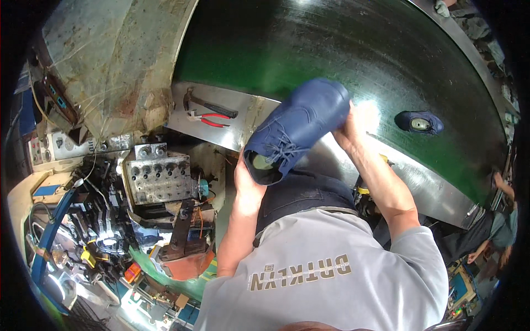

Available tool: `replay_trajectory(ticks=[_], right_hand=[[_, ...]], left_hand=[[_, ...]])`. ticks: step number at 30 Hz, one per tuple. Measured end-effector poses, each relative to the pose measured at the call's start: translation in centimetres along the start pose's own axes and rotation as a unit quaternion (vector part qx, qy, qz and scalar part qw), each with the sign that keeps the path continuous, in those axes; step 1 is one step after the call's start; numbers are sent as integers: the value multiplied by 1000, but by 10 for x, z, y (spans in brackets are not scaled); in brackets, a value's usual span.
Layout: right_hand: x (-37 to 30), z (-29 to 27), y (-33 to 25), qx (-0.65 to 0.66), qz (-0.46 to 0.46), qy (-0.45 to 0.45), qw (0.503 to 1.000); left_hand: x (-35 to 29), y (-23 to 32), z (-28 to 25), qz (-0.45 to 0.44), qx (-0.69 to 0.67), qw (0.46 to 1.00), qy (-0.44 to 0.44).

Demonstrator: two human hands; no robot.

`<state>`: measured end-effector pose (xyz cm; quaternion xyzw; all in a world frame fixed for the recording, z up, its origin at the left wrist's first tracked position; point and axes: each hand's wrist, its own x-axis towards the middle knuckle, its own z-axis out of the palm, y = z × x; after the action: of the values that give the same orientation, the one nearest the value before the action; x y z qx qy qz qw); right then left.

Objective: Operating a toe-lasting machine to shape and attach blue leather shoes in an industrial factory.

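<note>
A dark blue lace-up shoe (309,118) is held up in front of me, tilted, its toe pointing to the upper right. My left hand (248,179) is closed round the heel end, beside the opening. Near the toe, my right hand (348,129) grips the shoe's right side; some of its fingers are hidden behind it. A tied bow of laces (286,150) shows on the upper, and a pale insert is visible inside the opening. Another dark blue shoe (420,123) lies on the green conveyor belt (381,60) to the right.
On the metal ledge (179,118) lie a hammer (212,105) and red-handled pliers (210,119). A machine with a knobbed control box (160,177) stands at my left, under a large stained panel (105,60). Another person (499,226) is at the far right edge.
</note>
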<state>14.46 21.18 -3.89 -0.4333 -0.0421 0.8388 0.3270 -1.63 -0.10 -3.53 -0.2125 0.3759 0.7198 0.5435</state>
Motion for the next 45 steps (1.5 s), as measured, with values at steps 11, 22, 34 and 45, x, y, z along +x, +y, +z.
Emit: replay_trajectory(ticks=[11, 22, 34, 45], right_hand=[[15, 22, 0, -174, -94, -52, 979], [-1, 48, 31, -295, -4, -128, 947], [-64, 143, 168, -331, 90, -235, 909], [-179, 265, 402, -430, 32, -471, 769]], left_hand=[[-6, -9, -15, 79, 19, 996, 37], [-41, 16, -30, -102, 153, 962, -203], [-128, 49, -66, 356, 399, 828, 166], [-294, 173, -164, 486, 239, 782, 308]])
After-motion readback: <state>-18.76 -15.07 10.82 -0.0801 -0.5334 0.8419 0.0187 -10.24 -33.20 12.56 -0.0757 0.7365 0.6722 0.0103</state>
